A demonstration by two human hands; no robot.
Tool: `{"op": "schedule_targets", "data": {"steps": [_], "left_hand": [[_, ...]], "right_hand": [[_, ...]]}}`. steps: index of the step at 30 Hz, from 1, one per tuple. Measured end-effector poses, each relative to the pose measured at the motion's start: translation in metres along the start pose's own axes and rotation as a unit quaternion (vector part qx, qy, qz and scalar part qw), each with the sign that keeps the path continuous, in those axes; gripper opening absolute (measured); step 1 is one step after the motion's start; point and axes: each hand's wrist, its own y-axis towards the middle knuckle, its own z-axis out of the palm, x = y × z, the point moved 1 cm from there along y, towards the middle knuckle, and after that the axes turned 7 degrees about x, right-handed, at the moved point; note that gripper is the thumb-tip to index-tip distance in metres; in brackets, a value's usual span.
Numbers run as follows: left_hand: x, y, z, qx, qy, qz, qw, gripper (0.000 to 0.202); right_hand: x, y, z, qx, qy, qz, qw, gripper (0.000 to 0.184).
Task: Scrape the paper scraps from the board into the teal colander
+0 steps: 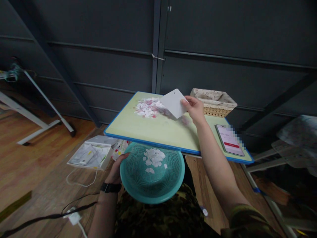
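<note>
My left hand [117, 170] grips the left rim of a round green plastic colander [151, 190], held against the front edge of the table. Small white paper scraps [154, 157] lie in the colander. My right hand [194, 107] pinches a flat white square card [174, 103] with a small hole near its top corner. Tilted over the tabletop, the card partly covers the right side of a heap of white and pinkish paper scraps [147, 108]. I cannot tell whether the card touches the heap.
The pale yellow table [128, 127] has a blue edge. A cloth-lined wicker basket [215, 110] stands at its back right, and a phone [229, 140] lies at the right. Left on the floor are an open white box [92, 155], cables and a power plug [73, 216]. Dark panels [111, 66] rise behind.
</note>
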Motion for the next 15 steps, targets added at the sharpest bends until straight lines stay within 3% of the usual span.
{"op": "schedule_targets", "data": {"steps": [2,7,15], "left_hand": [[0.000,0.001,-0.001,-0.001,0.002,0.009,1.000,0.015],[0.000,0.002,-0.004,-0.014,0.000,0.018,1.000,0.018],[0.000,0.000,-0.003,0.003,-0.020,0.018,1.000,0.018]], "right_hand": [[-0.004,0.002,-0.007,-0.041,-0.084,-0.037,0.995,0.037],[-0.003,-0.002,-0.020,-0.012,-0.262,-0.019,0.965,0.033],[0.009,-0.008,-0.016,-0.001,-0.393,0.029,0.919,0.028]]}}
